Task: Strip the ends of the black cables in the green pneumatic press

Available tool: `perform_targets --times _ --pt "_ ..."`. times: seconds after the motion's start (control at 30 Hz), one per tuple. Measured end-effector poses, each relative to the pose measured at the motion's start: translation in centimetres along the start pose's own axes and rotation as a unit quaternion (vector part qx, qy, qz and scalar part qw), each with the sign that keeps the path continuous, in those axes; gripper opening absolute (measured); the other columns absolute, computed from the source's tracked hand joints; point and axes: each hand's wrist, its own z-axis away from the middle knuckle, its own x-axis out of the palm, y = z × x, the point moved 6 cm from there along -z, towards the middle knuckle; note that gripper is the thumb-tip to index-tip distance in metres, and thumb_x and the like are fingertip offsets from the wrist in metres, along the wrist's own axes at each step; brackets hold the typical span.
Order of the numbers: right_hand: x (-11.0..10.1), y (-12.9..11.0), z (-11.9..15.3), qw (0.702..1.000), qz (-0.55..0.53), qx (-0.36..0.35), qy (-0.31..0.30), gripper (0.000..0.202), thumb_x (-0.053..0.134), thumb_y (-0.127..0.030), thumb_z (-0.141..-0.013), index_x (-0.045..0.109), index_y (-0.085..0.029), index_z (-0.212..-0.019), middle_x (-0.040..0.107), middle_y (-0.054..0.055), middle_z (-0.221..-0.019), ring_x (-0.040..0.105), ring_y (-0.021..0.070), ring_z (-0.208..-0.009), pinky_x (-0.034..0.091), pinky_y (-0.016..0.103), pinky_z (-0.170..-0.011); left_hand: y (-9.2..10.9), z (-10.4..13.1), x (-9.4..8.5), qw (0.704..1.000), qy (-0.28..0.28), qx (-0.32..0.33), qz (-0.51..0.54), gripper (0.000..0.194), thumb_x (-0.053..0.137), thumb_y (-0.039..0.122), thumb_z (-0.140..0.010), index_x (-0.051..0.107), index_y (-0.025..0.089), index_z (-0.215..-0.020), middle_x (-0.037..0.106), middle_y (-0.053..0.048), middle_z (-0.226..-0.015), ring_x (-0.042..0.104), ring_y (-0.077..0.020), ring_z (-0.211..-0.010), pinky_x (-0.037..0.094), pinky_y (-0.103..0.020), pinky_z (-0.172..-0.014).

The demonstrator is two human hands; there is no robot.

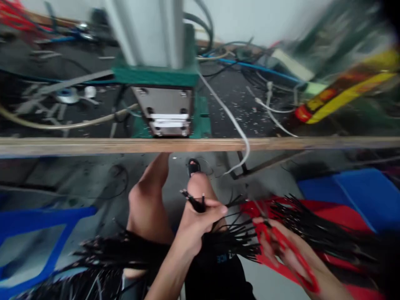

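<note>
My left hand (203, 221) is closed around a small bunch of black cables (195, 203), whose cut ends stick up past the fingers above my thigh. In my right hand (281, 246) is a pair of red-handled scissors (295, 254); the blades are blurred and point up and left. A thick bundle of black cables (137, 249) lies across my lap under the left forearm, its right-hand ends fanning out close to the scissors. More black cables (325, 233) rest on a red surface (337, 214) at my right.
A wooden bench edge (218, 145) runs across in front of me. On the bench stands a green press machine (156, 77), with loose wires and scraps around it. A white cable (231, 118) hangs over the edge. Blue plastic pieces (365, 196) and a blue frame (59, 246) flank me.
</note>
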Motion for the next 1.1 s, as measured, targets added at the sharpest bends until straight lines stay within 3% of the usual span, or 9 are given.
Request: perform_targets --times 0.1,0.17,0.27,0.43,0.6,0.7,0.87,1.1 --pt "-0.3 1.7 1.6 0.999 -0.031 -0.005 -0.021 0.075 0.096 -0.075 -0.076 0.08 -0.031 -0.134 0.079 0.008 -0.089 0.074 0.0267 -0.079 0.062 0.041 -0.077 0.1 0.0 -0.1 0.999 0.023 0.013 -0.025 0.03 0.104 0.036 -0.064 0.087 0.014 -0.076 0.056 0.003 -0.055 0.037 -0.0072 -0.051 0.025 -0.022 -0.051" --pt "0.5 1.7 1.7 0.998 -0.056 -0.014 -0.016 0.072 0.097 -0.07 -0.079 0.08 -0.031 -0.137 0.079 0.007 -0.096 0.073 0.0246 -0.086 0.061 0.04 -0.086 0.1 0.0 -0.3 0.998 0.04 0.02 -0.04 0.029 0.104 0.036 -0.063 0.088 0.015 -0.074 0.061 0.001 -0.057 0.042 -0.0081 -0.051 0.029 -0.021 -0.05" --pt "1.8 0.8 1.5 0.996 -0.092 -0.017 -0.017 0.072 0.095 -0.07 -0.082 0.079 -0.03 -0.139 0.078 0.007 -0.099 0.07 0.0242 -0.088 0.059 0.039 -0.086 0.1 0.0 -0.8 0.996 0.063 0.031 -0.06 0.032 0.105 0.038 -0.058 0.087 0.014 -0.07 0.065 -0.003 -0.059 0.046 -0.0094 -0.051 0.032 -0.021 -0.048" --pt "2.4 0.6 0.5 0.996 -0.086 -0.019 -0.023 0.06 0.094 -0.066 -0.086 0.08 -0.035 -0.136 0.075 0.004 -0.101 0.069 0.0227 -0.095 0.056 0.038 -0.093 0.2 -0.2 -1.1 0.993 0.074 0.046 -0.079 0.036 0.105 0.042 -0.058 0.087 0.014 -0.07 0.052 0.004 -0.048 0.03 -0.0054 -0.045 0.026 -0.021 -0.045" --pt "2.8 0.6 -0.8 0.997 -0.074 -0.013 -0.03 0.048 0.092 -0.061 -0.092 0.081 -0.033 -0.13 0.068 -0.002 -0.089 0.056 0.0144 -0.075 0.05 0.031 -0.078 0.1 0.1 -0.9 0.992 0.07 0.056 -0.094 0.031 0.102 0.041 -0.064 0.088 0.014 -0.07 0.053 0.002 -0.05 0.027 -0.0044 -0.046 0.018 -0.02 -0.044" --pt "2.8 -0.1 -1.1 0.998 -0.055 -0.006 -0.018 0.045 0.092 -0.057 -0.092 0.082 -0.029 -0.125 0.064 -0.004 -0.083 0.049 0.0122 -0.068 0.046 0.03 -0.073 -0.1 0.2 -1.2 0.991 0.071 0.059 -0.099 0.029 0.101 0.041 -0.067 0.09 0.015 -0.074 0.046 0.005 -0.047 0.024 -0.0043 -0.046 0.014 -0.019 -0.044" --pt "2.6 -0.8 -1.1 0.999 -0.025 -0.001 -0.034 0.046 0.092 -0.055 -0.092 0.082 -0.028 -0.128 0.071 0.0 -0.091 0.058 0.0165 -0.08 0.047 0.032 -0.079 -0.2 -0.3 -1.4 0.99 0.065 0.069 -0.107 0.03 0.101 0.043 -0.067 0.091 0.016 -0.072 0.05 0.003 -0.048 0.025 -0.0043 -0.045 0.013 -0.02 -0.042" --pt "2.9 -0.3 -1.0 1.0 -0.018 0.0 0.019 0.054 0.093 -0.063 -0.086 0.084 -0.028 -0.127 0.07 0.0 -0.087 0.061 0.0197 -0.079 0.048 0.034 -0.076 -0.2 -0.7 -1.1 0.988 0.058 0.075 -0.12 0.028 0.1 0.043 -0.067 0.091 0.016 -0.073 0.066 -0.003 -0.055 0.03 -0.0052 -0.045 0.017 -0.02 -0.042"
